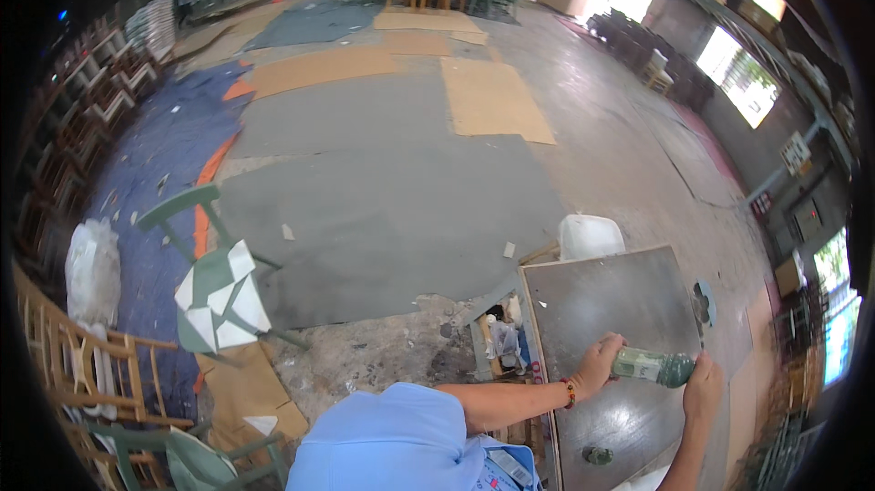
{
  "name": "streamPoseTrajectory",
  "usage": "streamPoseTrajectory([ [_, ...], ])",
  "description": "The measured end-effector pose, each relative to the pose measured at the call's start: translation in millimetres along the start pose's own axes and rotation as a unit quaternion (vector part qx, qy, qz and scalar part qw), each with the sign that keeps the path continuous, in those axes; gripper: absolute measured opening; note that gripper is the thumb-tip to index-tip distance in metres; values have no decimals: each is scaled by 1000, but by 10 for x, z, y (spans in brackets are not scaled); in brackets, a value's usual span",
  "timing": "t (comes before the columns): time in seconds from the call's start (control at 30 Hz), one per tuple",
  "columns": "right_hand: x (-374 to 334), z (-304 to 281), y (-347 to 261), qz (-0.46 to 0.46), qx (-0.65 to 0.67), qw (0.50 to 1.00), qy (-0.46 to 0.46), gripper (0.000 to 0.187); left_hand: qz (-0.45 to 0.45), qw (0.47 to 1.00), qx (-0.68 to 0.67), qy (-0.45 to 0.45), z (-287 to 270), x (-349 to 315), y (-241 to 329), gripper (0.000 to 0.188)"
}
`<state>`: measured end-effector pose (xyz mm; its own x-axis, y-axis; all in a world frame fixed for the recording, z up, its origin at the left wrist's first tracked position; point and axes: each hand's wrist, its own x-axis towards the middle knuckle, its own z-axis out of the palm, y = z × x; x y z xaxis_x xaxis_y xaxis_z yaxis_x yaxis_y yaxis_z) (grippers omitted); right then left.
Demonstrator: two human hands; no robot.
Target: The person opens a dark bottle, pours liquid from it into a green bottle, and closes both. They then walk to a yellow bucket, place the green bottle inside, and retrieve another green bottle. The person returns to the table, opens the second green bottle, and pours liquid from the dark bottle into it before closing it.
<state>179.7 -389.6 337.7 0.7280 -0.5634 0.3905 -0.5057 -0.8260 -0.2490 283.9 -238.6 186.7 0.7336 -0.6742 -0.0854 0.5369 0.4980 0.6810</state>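
Observation:
A green plastic bottle with a pale label lies sideways in the air over the dark tabletop. My left hand, with a beaded bracelet at its wrist, is closed around the bottle's left end. At the other end, the fingers of my right hand are closed on the bottle; the exact grip is partly hidden. Below the bottle, a small dark green object stands on the tabletop, too small to make out.
Beside the table's left edge is an open box with bags and small items. A white chair back stands behind the table. Left are a green chair with white sheets and wooden chairs. Grey mats cover the floor ahead.

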Motion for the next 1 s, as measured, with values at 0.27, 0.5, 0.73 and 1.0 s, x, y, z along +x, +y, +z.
streamPoseTrajectory([
  [0.27,-32,-332,-86,-90,-27,996,-4,48,-181,980,-80,-30,162,95,58,31],
  [0.5,-191,-421,64,-134,-29,990,-10,41,-235,966,-87,-56,166,17,8,31],
  [0.73,-381,-370,111,-150,-72,984,-64,42,-418,898,-103,-89,-81,-91,-311,28],
  [1.0,-126,-422,544,51,-79,993,-76,37,56,984,151,-78,427,353,-437,40],
])
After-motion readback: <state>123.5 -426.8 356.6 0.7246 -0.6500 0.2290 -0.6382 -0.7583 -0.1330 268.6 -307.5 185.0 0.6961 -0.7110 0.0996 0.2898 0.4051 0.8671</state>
